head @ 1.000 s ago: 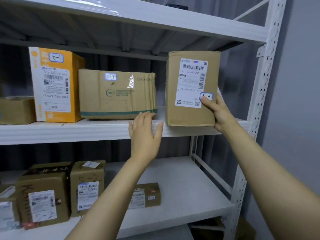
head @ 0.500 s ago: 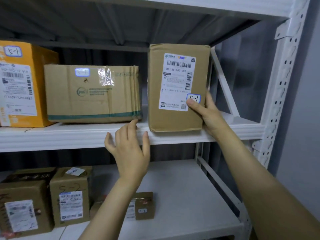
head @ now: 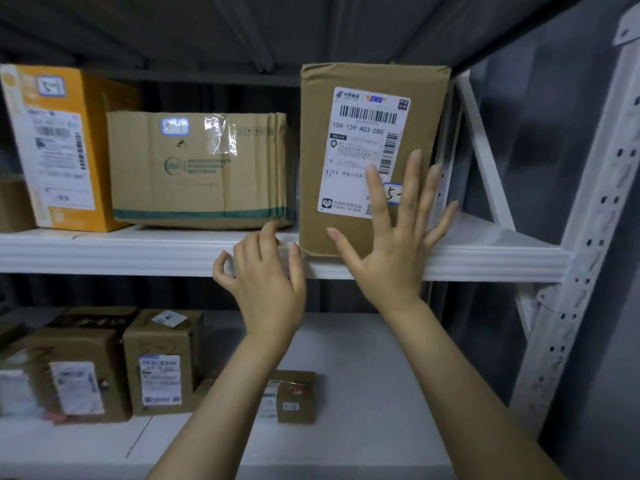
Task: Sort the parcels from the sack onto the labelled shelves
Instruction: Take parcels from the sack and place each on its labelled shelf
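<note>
Grip status: right grip (head: 391, 244) apart, spread flat on the upright parcel (head: 349, 161) at centre right of the frame, left grip (head: 266, 285) loosely curled, holding nothing, at the shelf (head: 138, 254) lip; the push should be square and low so the parcel slides back without tipping.

Dim room — grey wall (head: 611, 393), dark curtain (head: 540, 140) backdrop.

**Head view, close to the rack**

The head camera faces the rack (head: 540, 259) head-on, close enough that the left hand (head: 266, 282) and right hand (head: 391, 258) reach its middle shelf (head: 121, 252). It sits just above that shelf's level: the board above (head: 346, 26) shows its underside, the lower shelf (head: 363, 368) its top. Wide-angle distortion leans the right upright (head: 595, 216).
</note>
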